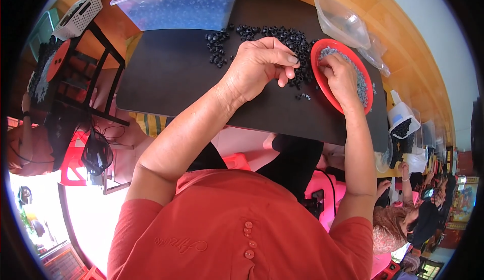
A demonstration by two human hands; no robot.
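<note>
While the left hand (254, 67) pinches narrowly, contents unclear, the right hand (340, 78) reaches into a red bowl (370, 89) of grey bits (361, 85), grip impossible to tell; black pieces (294, 37) lie beside the bowl.

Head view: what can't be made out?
In the head view:
Right hand: fingertips, and anything they grip, hidden by the hand itself in the red bowl.
Left hand: anything between thumb and forefinger is too small and covered to identify.
Grey pieces: too small to tell their shape.
Plastic tub: far side cut off by the picture's upper edge.
</note>
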